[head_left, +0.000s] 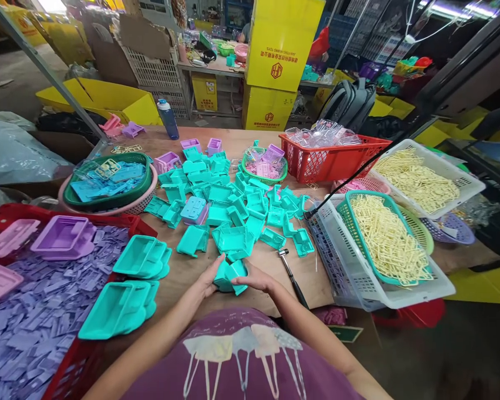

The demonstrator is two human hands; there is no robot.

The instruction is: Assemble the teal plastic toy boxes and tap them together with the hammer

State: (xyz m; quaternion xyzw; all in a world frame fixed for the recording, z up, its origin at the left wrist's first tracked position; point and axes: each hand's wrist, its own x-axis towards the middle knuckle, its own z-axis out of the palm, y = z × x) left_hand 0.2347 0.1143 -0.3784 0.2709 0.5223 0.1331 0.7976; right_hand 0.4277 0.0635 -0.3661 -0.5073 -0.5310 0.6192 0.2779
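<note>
Near table edge, centre: my left hand [208, 276] and right hand [255, 279] clasp one teal plastic part [230, 276] between them, fingers curled from both sides, likely to press halves together. Small hammer [290, 270] just right.

Bare forearms, no sleeves in view, left hand [208, 278] and right hand [256, 279] ungloved; purple shirt [241, 361] with pale dripping-style print across front.
</note>
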